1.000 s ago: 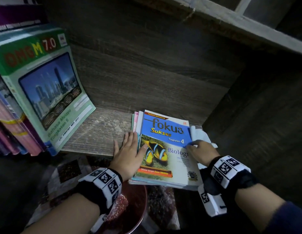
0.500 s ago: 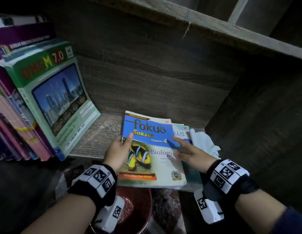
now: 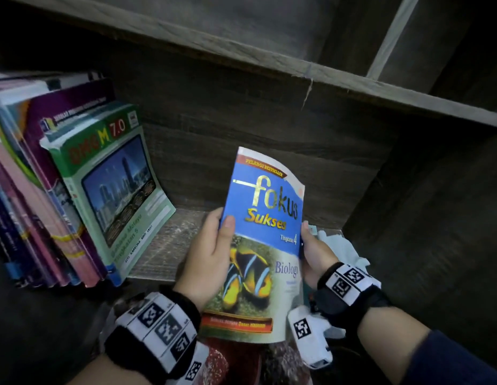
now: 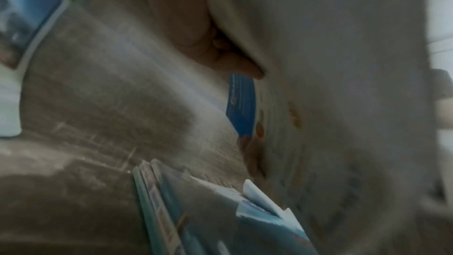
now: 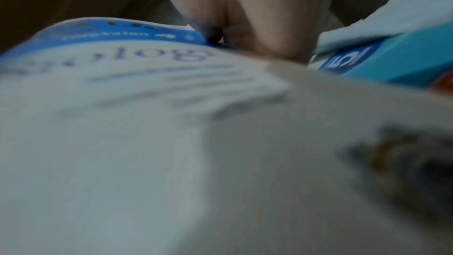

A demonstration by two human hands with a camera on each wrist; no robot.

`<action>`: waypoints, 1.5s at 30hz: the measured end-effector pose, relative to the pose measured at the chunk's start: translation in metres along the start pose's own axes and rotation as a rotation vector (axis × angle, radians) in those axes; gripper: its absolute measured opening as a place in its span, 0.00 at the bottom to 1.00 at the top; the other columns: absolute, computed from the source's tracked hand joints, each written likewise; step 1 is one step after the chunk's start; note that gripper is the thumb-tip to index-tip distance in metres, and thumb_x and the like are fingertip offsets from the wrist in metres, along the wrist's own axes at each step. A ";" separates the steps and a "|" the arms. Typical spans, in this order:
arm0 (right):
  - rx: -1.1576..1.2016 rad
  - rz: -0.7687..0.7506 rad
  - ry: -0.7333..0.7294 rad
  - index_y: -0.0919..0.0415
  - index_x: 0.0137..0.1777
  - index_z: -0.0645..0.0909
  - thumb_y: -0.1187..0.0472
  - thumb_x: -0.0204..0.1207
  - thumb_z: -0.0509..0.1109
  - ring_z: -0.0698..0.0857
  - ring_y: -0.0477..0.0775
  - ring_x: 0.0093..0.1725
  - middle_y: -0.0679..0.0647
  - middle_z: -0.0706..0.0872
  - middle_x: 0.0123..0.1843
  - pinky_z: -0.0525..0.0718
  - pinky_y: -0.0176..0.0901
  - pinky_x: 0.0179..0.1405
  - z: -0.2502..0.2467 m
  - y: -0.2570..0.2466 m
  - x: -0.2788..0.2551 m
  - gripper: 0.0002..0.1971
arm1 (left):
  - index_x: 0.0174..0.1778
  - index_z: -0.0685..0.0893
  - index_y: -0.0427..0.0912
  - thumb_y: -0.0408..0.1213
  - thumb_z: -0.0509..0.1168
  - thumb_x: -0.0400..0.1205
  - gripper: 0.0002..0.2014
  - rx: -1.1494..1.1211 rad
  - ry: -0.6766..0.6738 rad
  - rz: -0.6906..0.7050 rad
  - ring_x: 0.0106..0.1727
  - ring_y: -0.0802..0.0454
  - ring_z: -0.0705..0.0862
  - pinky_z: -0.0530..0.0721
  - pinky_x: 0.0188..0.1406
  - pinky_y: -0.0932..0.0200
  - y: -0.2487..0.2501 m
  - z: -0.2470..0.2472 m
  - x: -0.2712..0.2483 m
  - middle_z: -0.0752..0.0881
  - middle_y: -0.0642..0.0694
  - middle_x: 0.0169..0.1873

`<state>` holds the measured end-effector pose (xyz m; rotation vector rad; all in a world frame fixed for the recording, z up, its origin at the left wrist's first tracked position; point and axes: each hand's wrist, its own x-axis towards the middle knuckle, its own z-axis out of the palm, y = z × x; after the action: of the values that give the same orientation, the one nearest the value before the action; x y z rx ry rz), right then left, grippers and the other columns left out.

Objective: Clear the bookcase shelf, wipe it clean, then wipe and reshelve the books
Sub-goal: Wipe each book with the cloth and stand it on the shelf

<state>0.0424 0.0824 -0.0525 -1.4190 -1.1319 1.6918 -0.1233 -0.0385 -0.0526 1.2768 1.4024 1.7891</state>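
Observation:
The blue "Fokus Sukses" biology book (image 3: 265, 245) with a clownfish on its cover stands tilted up off the shelf (image 3: 164, 245), held by both hands. My left hand (image 3: 211, 254) grips its left edge, thumb on the cover, fingers behind. My right hand (image 3: 315, 254) holds the right edge; in the right wrist view its thumb presses the cover (image 5: 147, 104) near the word "Biologi". A white cloth (image 3: 343, 245) lies on the shelf behind my right hand. More thin books (image 4: 196, 210) lie flat below the lifted one.
A row of books leans at the shelf's left, fronted by a green "OMG M 7.0" book (image 3: 111, 195). The bookcase side wall (image 3: 425, 218) stands close on the right. An upper shelf board (image 3: 269, 59) runs overhead. A reddish round container (image 3: 227, 365) sits below the shelf edge.
The blue biology book has been lifted off the flat stack and tilted upright. Both hands went from resting on it to gripping its side edges.

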 end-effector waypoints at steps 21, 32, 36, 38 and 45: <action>-0.028 -0.606 -0.017 0.65 0.70 0.78 0.48 0.88 0.50 0.80 0.51 0.58 0.55 0.84 0.63 0.68 0.27 0.42 0.282 -0.046 0.017 0.25 | 0.82 0.45 0.70 0.62 0.44 0.87 0.27 0.792 0.628 0.375 0.37 0.45 0.89 0.81 0.31 0.57 0.015 -0.145 -0.001 0.91 0.41 0.52; -0.155 -0.729 0.018 0.68 0.61 0.81 0.52 0.89 0.49 0.81 0.57 0.52 0.58 0.83 0.50 0.68 0.34 0.42 0.312 -0.045 0.049 0.24 | 0.86 0.50 0.47 0.46 0.57 0.87 0.33 0.965 0.598 0.376 0.39 0.49 0.75 0.83 0.31 0.54 -0.015 -0.163 0.025 0.74 0.46 0.44; -0.338 -0.731 0.059 0.65 0.64 0.82 0.53 0.89 0.49 0.83 0.66 0.59 0.65 0.86 0.60 0.67 0.36 0.42 0.315 -0.035 0.069 0.23 | 0.86 0.52 0.43 0.47 0.57 0.88 0.32 1.071 0.603 0.463 0.34 0.44 0.76 0.82 0.30 0.51 -0.043 -0.162 0.029 0.70 0.46 0.41; -0.458 -0.750 0.057 0.65 0.62 0.82 0.54 0.89 0.48 0.83 0.67 0.57 0.65 0.86 0.58 0.65 0.37 0.40 0.313 -0.032 0.074 0.23 | 0.86 0.53 0.42 0.46 0.57 0.88 0.32 1.116 0.590 0.482 0.33 0.45 0.74 0.81 0.28 0.52 -0.051 -0.162 0.029 0.69 0.46 0.42; -0.435 -0.704 -0.010 0.64 0.71 0.74 0.51 0.87 0.53 0.75 0.66 0.69 0.65 0.77 0.69 0.73 0.47 0.63 0.309 -0.019 0.075 0.21 | 0.85 0.54 0.39 0.44 0.61 0.83 0.36 1.247 0.666 0.568 0.41 0.50 0.71 0.87 0.30 0.54 -0.059 -0.158 0.028 0.70 0.43 0.50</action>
<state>-0.2759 0.0934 -0.0534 -1.0437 -1.8156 0.9892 -0.2852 -0.0654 -0.1008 1.8419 3.0684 1.7200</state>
